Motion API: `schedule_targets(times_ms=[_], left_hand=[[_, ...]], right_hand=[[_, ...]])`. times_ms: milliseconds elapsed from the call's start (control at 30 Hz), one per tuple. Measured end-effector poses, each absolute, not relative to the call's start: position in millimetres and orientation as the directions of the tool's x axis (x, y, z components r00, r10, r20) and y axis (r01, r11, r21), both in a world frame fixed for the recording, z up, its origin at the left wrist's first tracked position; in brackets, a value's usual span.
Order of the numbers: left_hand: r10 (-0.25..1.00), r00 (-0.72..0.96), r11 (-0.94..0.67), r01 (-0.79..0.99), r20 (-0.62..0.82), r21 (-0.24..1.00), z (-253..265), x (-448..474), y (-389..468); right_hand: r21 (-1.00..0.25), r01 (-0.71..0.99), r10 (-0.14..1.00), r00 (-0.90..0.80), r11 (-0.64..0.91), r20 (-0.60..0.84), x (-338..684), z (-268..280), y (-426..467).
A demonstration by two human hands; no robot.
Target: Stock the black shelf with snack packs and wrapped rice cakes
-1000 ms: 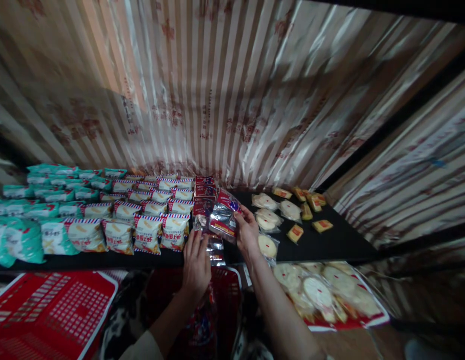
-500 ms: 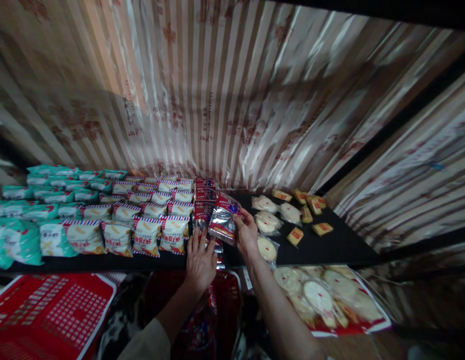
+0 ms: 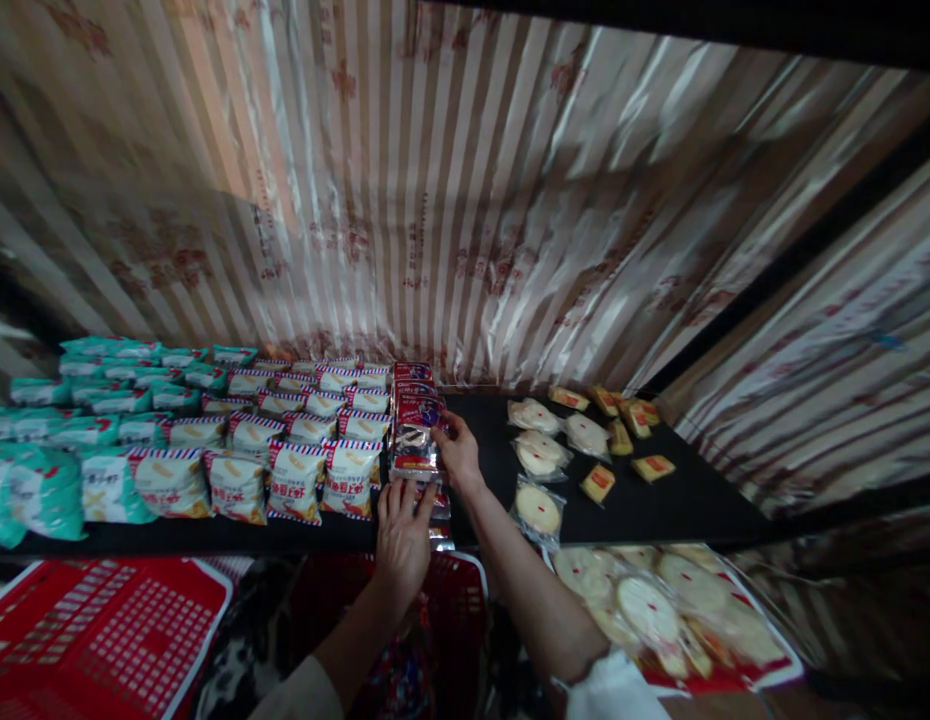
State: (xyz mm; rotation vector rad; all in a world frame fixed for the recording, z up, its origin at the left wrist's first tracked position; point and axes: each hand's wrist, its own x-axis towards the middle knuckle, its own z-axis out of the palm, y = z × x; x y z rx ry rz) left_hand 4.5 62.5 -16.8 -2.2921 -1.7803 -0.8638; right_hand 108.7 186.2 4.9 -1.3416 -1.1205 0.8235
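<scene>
Red-and-silver packet [image 3: 414, 441], long axis pointing to twelve o'clock, lies at nine from the pinching right hand [image 3: 459, 452], twelve from the flattened left hand [image 3: 403, 537].

The left hand [image 3: 403, 540] and the right hand [image 3: 459, 455] are both bare.
The left sleeve [image 3: 304, 692] is a dull, greyish cream. The right sleeve [image 3: 619, 688] looks whiter, with little folds and a crinkly edge. Both stop partway up, so the forearms [image 3: 525, 575] are bare. Blotchy black-and-white cloth [image 3: 244, 630] shows low down; whether it is worn is hard to tell.
</scene>
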Motion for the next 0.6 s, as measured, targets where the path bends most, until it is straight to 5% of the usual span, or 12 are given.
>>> schedule_targets(times_ms=[233,600], left_hand=[[0.8,0.16,-0.313,0.934,0.578,0.175,-24.8,2.8,63.1],[0.789,0.07,-0.308,0.905,0.61,0.294,-9.3,4.3,53.6]], right_hand=[[-0.899,0.422,0.92,0.296,0.116,0.258,108.6,-2.1,189.5],[-0.743,0.667,0.907,0.277,0.055,0.316,106.3,6.2,182.1]])
